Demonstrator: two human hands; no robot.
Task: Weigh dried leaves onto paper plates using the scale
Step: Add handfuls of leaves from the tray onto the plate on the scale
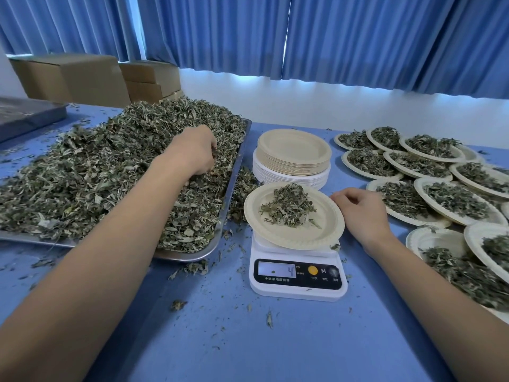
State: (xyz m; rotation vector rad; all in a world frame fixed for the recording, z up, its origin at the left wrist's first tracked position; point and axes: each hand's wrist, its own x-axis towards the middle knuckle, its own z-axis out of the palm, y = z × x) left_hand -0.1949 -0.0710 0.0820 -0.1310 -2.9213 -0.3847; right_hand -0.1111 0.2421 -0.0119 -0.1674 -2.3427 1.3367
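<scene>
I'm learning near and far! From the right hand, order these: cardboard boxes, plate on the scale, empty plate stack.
1. Plate on the scale, beside the right hand.
2. Empty plate stack, just behind it.
3. Cardboard boxes, far back left.
</scene>
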